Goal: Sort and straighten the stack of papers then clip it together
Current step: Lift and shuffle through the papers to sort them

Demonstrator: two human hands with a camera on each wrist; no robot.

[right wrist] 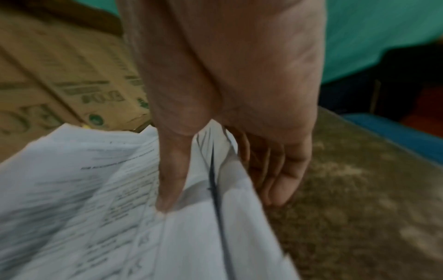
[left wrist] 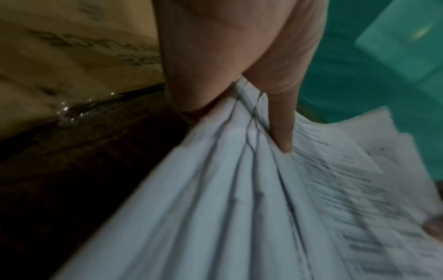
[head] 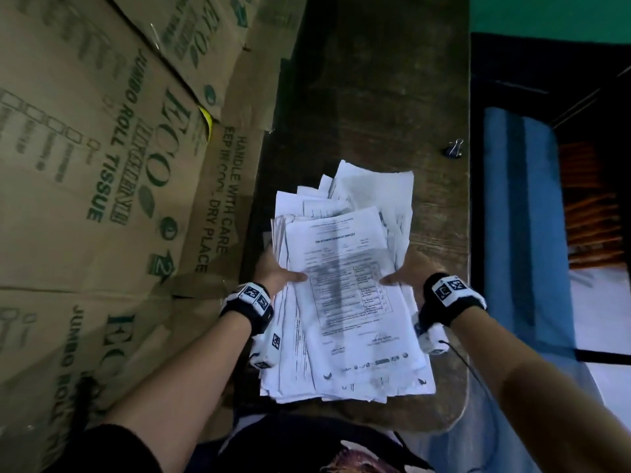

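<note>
Flattened cardboard boxes (head: pixel 102 165) flank a dark wooden bench (head: pixel 375 97), where the stack of papers (head: pixel 345 302) rests, sheets fanned and crooked. Both the left hand (head: pixel 276 273) and right hand (head: pixel 409 271) pinch its side edges, thumbs on top, fingers (right wrist: pixel 280 180) beneath, likely to square it. Beyond the right fingers waits a binder clip (head: pixel 454 148), untouched.

- Both forearms reach forward, each wrist wearing a black-and-white strap.
- The left hand (head: pixel 278 273) grips the left edge of the stack of papers (head: pixel 345 285), thumb on top.
- The right hand (head: pixel 408 271) grips the right edge likewise, its fingers apparently underneath, though that view is blurred.
</note>
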